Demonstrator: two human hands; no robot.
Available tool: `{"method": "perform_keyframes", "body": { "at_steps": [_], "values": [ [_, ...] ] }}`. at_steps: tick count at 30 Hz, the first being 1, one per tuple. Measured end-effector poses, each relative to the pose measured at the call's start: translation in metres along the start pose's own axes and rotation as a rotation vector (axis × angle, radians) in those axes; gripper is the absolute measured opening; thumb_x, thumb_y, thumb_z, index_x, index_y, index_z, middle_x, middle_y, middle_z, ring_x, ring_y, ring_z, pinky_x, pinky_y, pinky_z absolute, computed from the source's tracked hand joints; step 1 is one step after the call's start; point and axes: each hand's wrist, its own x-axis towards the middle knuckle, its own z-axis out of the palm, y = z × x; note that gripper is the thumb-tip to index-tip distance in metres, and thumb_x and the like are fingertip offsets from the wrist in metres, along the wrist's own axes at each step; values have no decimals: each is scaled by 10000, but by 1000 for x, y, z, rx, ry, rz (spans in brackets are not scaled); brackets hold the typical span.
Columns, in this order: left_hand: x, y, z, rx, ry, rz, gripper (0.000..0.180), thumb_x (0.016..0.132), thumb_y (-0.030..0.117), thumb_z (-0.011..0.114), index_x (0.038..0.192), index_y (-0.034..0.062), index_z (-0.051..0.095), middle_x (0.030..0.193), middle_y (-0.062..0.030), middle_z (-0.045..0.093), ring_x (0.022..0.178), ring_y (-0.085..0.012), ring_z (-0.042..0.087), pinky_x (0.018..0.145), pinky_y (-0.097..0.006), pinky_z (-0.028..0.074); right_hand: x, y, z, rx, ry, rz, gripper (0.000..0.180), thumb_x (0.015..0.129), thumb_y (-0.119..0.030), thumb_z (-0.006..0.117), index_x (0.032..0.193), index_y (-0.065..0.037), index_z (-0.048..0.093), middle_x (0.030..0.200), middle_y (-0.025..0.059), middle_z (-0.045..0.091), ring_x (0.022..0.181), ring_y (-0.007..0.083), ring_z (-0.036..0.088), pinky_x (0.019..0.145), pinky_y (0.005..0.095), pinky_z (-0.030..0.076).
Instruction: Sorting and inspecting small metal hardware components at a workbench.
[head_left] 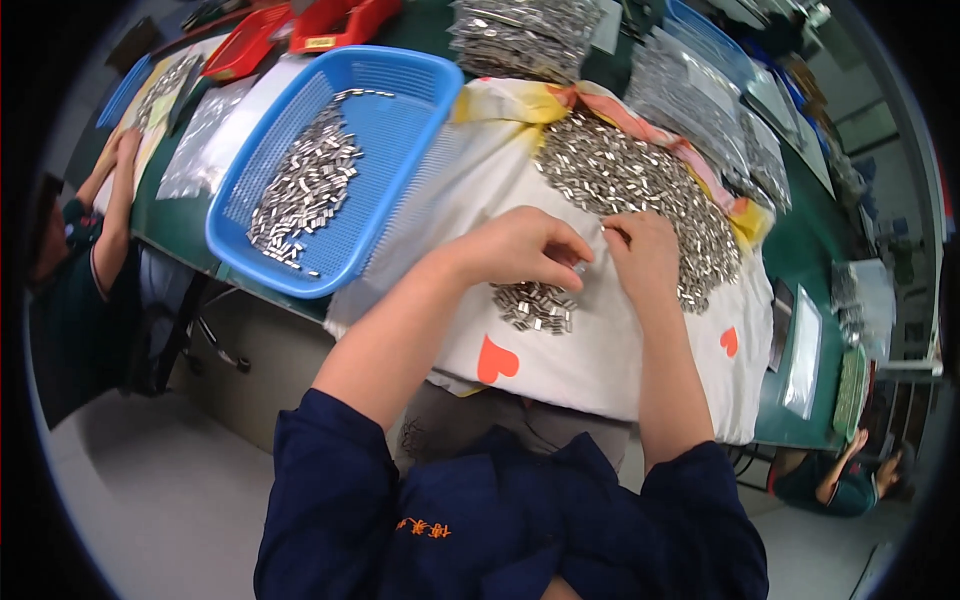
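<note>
A large heap of small shiny metal pieces (pixel 640 180) lies on a white cloth (pixel 600 365) with orange hearts. At the heap's near left edge, my right hand (pixel 645 255) has its thumb and fingertips pinched together; what sits between them is too small to make out. To its left, my left hand (pixel 525 248) hovers with fingers curved, thumb and forefinger apart. Partly beneath it is a smaller pile of the same metal pieces (pixel 535 308). More pieces (pixel 310 185) lie loose in a blue plastic basket (pixel 232 215) on the left.
Bags of metal pieces (pixel 520 38) are stacked behind the cloth, with more bags (pixel 690 100) at the back right. Red bins (pixel 340 22) stand at the far left. Co-workers' hands (pixel 122 150) show at the left table; another person (pixel 835 480) sits at right.
</note>
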Motion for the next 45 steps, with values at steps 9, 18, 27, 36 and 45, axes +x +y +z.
{"method": "perform_keyframes", "body": {
  "at_steps": [9,18,27,36,45],
  "values": [
    [-10,-7,1,-45,-66,60,323,669,165,722,948,26,640,791,-59,647,718,-109,595,681,-236,470,-8,-31,-4,190,69,76,105,711,-81,628,810,-54,602,801,62,575,778,216,528,687,321,431],
    [-6,-10,-3,-94,-74,-4,307,693,140,713,964,18,635,802,-34,645,730,-77,581,693,-220,470,-17,-33,2,546,1,189,102,728,-49,619,827,-34,597,778,56,579,669,142,542,627,252,445],
    [-1,-18,-5,-339,8,-23,315,708,92,700,998,3,615,852,-24,629,767,-64,562,706,-201,464,-12,-22,-5,1030,-27,363,87,779,3,594,861,-5,566,808,6,550,709,63,491,651,179,400],
    [0,-19,-2,-370,119,31,303,711,73,692,987,-16,604,850,-40,632,780,-82,582,703,-216,479,-20,-33,0,932,-69,280,75,770,25,581,838,-7,578,800,10,550,707,66,481,649,187,390],
    [-2,-23,-4,-357,174,48,332,694,89,712,994,-11,609,853,-49,626,767,-83,577,691,-211,475,-20,-42,0,738,-45,177,78,733,25,598,797,-9,568,753,26,555,689,105,506,648,227,408]
  ]
}}
